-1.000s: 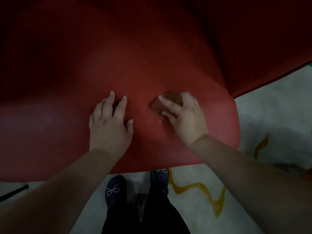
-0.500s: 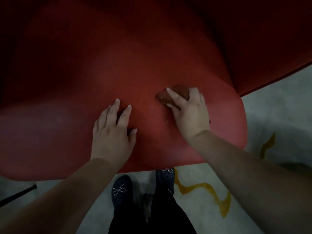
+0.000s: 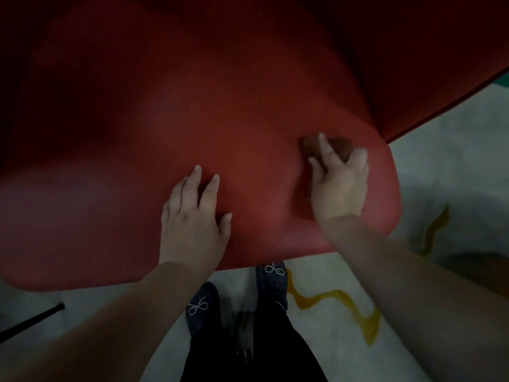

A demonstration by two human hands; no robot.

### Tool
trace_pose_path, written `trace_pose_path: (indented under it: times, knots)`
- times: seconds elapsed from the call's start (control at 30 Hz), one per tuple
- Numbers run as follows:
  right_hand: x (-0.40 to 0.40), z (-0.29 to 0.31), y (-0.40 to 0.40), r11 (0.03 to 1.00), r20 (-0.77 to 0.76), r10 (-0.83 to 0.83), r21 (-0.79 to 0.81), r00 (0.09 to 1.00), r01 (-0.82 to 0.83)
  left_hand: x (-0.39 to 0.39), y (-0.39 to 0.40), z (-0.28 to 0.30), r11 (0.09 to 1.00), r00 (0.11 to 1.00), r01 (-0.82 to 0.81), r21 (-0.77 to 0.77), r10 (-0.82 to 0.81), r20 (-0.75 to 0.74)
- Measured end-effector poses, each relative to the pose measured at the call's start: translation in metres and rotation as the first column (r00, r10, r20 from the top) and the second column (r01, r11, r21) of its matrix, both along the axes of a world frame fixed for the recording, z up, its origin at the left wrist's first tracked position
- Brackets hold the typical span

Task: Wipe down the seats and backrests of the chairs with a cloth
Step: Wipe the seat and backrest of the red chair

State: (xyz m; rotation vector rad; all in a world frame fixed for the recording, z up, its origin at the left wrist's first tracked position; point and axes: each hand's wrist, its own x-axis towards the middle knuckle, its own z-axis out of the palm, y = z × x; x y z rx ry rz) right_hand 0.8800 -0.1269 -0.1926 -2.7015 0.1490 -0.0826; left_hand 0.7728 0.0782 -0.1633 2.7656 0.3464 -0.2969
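Two bare hands work on a red chair seat (image 3: pixel 220 128) that fills most of our view from above. The right hand (image 3: pixel 340 186) presses a small brownish cloth (image 3: pixel 341 146) onto the seat near its right edge, close to where the seat meets a second red surface (image 3: pixel 427 64) rising at far right; we take that to be part of the chair, though we cannot tell whether it is a backrest or a neighbouring seat. The cloth is bunched under the right hand's fingers (image 3: pixel 326 148), which curl over it and grip it, with the thumb side blurred. Part of the cloth pokes out on the far side of the fingers.

The left hand (image 3: pixel 192 216) lies flat on the seat near the middle, left of the cloth and apart from it, its fingers straight and slightly spread, holding nothing. Both forearms reach in from the near edge of the view.

Below the seat's near rim we see a pale floor (image 3: pixel 454 166) with a wavy yellow line (image 3: pixel 344 304) painted across it at right. Two dark shoes (image 3: pixel 202 307) with beaded bow trims stand just beside the seat's near edge, above dark trousers (image 3: pixel 261 354). A thin black rod (image 3: pixel 30 322) lies on the floor at near left. The light is dim, and the far part of the seat falls into shadow.
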Motion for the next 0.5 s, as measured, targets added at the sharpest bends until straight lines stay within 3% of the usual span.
trace_pose_path:
  times: [0.1,0.2,0.27,0.33,0.4,0.43,0.5]
  knots:
    - [-0.041,0.003,0.033,0.971,0.012,0.234,0.053,0.972,-0.234,0.000,-0.008,0.000,1.000,1.000,0.006,-0.016,-0.006,0.005]
    - [-0.064,0.003,0.026,0.905,0.006,0.425,-0.002,0.905,-0.425,0.001,-0.012,0.000,1.000,1.000,0.020,-0.020,-0.020,0.014]
    - [-0.058,0.001,-0.003,0.940,0.016,0.339,-0.032,0.941,-0.338,0.003,-0.012,0.000,0.999,0.999,0.034,-0.011,-0.034,0.013]
    - [-0.051,0.000,-0.034,0.994,0.016,0.105,-0.022,0.994,-0.105,0.008,-0.011,0.000,1.000,1.000,0.016,-0.009,-0.016,0.008]
    - [-0.053,0.000,-0.049,0.993,-0.025,-0.121,0.006,0.992,0.121,0.013,-0.011,-0.001,1.000,1.000,-0.005,-0.008,0.005,0.008]
    - [-0.058,0.002,-0.046,0.989,-0.033,-0.143,0.020,0.989,0.144,0.015,-0.011,-0.001,1.000,1.000,-0.013,-0.007,0.013,0.009]
    - [-0.073,0.005,-0.032,0.997,-0.027,-0.004,0.077,1.000,0.006,0.020,-0.015,-0.002,1.000,1.000,-0.012,-0.001,0.012,0.001]
